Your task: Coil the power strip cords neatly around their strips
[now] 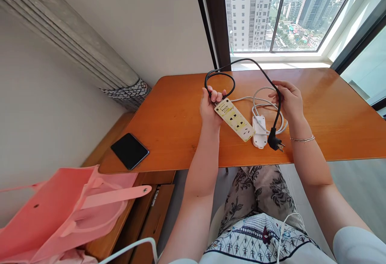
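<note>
My left hand [212, 105] grips the top end of a pale yellow power strip [235, 120], together with the start of its black cord [232, 64]. The strip is tilted, its sockets facing me. From there the cord makes a loop and arcs across to my right hand [288, 100], whose fingers are closed around it. Below that hand dangles the cord's black plug [274, 140], prongs pointing right. Behind the strip's lower end, a white power strip [259, 132] lies on the table with its white cord [256, 95] in loose coils, near my right hand.
The wooden table [175, 135] has rounded corners and stands against the window [256, 15]. A black phone [129, 150] lies near its front left corner. A pink bag [66, 211] is at the lower left, beside wooden drawers [153, 224]. A tied curtain [120, 71] hangs left.
</note>
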`<action>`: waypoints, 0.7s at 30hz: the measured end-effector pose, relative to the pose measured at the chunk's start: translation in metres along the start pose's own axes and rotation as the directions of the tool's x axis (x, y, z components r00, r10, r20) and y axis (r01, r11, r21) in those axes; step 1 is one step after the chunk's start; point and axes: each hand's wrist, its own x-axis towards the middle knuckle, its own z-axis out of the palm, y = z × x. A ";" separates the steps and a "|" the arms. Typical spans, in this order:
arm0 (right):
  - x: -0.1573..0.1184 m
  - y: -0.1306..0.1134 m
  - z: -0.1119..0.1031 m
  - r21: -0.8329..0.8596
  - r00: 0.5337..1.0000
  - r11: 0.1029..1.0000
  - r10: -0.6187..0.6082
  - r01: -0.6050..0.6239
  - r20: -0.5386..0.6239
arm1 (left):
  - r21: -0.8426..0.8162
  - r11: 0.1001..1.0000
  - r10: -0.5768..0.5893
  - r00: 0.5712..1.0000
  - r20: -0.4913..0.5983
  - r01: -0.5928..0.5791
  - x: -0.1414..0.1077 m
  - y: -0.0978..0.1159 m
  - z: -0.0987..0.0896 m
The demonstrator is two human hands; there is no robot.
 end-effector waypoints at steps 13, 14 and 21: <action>-0.017 -0.011 0.010 0.100 0.971 0.982 -0.174 0.159 0.164 | -0.029 0.999 -0.020 1.000 -0.018 0.020 0.002 -0.004 -0.001; -0.018 -0.012 0.011 0.080 0.963 0.976 -0.213 0.202 0.167 | -0.031 0.999 -0.025 1.000 -0.013 0.025 0.002 -0.005 -0.001; -0.010 -0.011 0.001 -0.429 0.881 0.774 -0.448 0.466 0.149 | 0.008 0.999 -0.034 0.999 -0.039 0.034 0.003 -0.005 0.000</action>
